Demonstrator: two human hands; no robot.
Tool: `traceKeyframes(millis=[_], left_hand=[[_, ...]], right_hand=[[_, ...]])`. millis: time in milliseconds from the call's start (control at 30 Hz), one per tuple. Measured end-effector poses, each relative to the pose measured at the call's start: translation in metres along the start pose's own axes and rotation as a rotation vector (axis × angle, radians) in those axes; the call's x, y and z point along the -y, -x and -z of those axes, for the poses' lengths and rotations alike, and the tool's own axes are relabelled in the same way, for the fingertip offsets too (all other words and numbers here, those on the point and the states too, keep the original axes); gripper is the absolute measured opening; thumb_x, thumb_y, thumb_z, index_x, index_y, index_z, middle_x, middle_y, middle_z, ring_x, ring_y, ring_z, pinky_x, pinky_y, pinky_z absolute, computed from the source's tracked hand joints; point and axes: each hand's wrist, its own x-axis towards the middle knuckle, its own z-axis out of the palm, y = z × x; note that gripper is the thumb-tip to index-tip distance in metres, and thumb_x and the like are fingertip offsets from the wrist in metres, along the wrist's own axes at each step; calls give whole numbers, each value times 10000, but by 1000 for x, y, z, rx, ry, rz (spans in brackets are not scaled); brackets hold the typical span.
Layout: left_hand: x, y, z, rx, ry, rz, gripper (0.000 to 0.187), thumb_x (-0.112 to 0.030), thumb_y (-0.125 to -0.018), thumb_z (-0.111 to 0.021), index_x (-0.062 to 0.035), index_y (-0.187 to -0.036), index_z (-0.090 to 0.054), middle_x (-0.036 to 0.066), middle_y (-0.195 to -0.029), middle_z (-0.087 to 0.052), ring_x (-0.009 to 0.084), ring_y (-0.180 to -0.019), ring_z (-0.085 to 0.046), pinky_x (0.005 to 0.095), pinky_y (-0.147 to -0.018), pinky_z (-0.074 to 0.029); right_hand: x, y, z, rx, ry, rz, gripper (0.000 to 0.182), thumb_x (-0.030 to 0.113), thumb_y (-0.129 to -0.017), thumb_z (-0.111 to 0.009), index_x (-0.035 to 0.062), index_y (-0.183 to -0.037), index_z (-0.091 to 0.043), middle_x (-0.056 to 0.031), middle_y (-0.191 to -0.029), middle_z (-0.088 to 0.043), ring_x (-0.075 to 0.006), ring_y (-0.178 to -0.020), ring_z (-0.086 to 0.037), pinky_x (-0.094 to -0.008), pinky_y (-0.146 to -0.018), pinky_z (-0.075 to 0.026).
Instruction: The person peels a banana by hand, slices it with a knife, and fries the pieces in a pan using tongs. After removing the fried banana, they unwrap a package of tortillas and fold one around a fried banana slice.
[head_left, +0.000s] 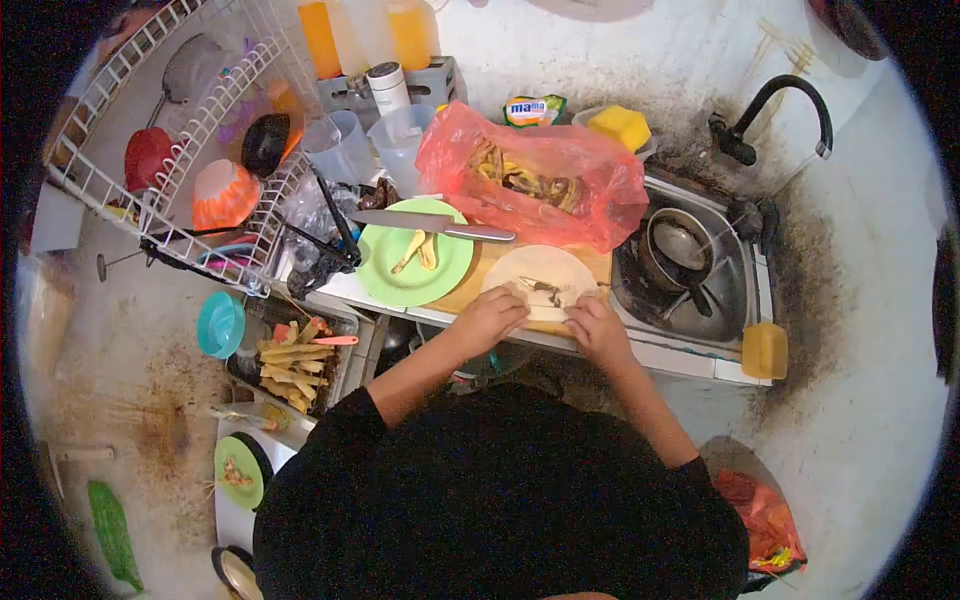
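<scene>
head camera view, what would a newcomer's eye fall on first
Probably the crinkled, translucent red plastic bag, left of the grey metal sink. Next, the thin, round, pale wrapper in front of the bag, left hand and right hand at its near edge, then the round, light-green plate further left.

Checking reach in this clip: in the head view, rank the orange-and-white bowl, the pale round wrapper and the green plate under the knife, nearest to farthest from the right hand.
From the right hand:
1. Pale round wrapper: touching, at its near edge.
2. Green plate: left, beyond the wrapper.
3. Orange-and-white bowl: far left, past the plate.
</scene>
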Motion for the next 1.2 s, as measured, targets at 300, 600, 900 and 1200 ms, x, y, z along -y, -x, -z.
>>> traceKeyframes(millis=[300,600,900,1200], left_hand=[[2,-9,-9,-86,-39,326,86,-113,-755,-573,-43,-805,-565,138,-781,-580,313,-769,-555,391,-688,-454],[3,-19,-12,-41,-169,498,88,-130,-763,-563,-73,-829,-575,125,-798,-575,296,-745,-563,388,-652,-462],[21,-6,-14,-115,-121,-56,193,-130,-715,-611,-23,-873,-581,84,-839,-574,256,-797,-553,340,-703,-462],[12,-15,-6,-67,-138,201,157,-74,-704,-590,-18,-844,-546,128,-823,-563,299,-805,-551,379,-709,-453]], right_hand=[[-9,-10,-10,-52,73,-163,144,186,-767,-546,57,-797,-602,-121,-831,-572,-298,-825,-534,-375,-720,-436],[-4,-30,-5,3,187,-334,162,227,-776,-556,85,-829,-612,-91,-862,-592,-270,-858,-537,-375,-722,-426],[-14,-22,0,-7,74,145,195,197,-731,-589,108,-902,-615,-26,-923,-584,-206,-903,-512,-384,-757,-358],[-7,-31,0,36,144,-90,133,200,-792,-533,97,-841,-602,-50,-857,-602,-218,-872,-542,-400,-766,-357]])
